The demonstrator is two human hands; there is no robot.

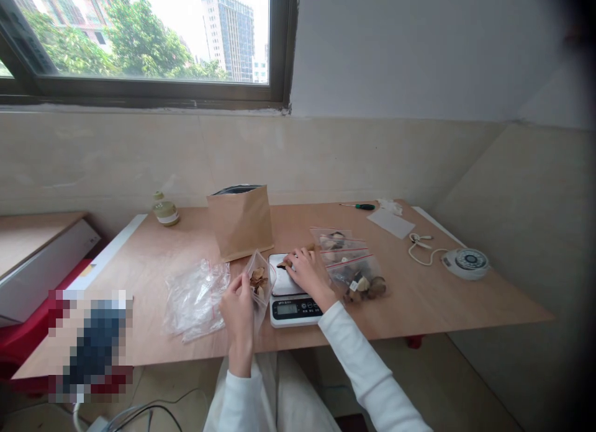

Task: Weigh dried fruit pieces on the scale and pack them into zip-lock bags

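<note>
Small zip bag with dried pieces, centre frame, upright, mouth up, pinched by left hand just left of scale. Right hand nearer the scale platform, fingertips closed on a dark piece, right of the bag mouth. Filled bags lie right, empty bags left, paper pouch behind; table edge close below

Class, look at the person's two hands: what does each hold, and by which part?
Left hand holds a small zip bag by its side edge. Right hand pinches a dark piece over the scale.
</note>
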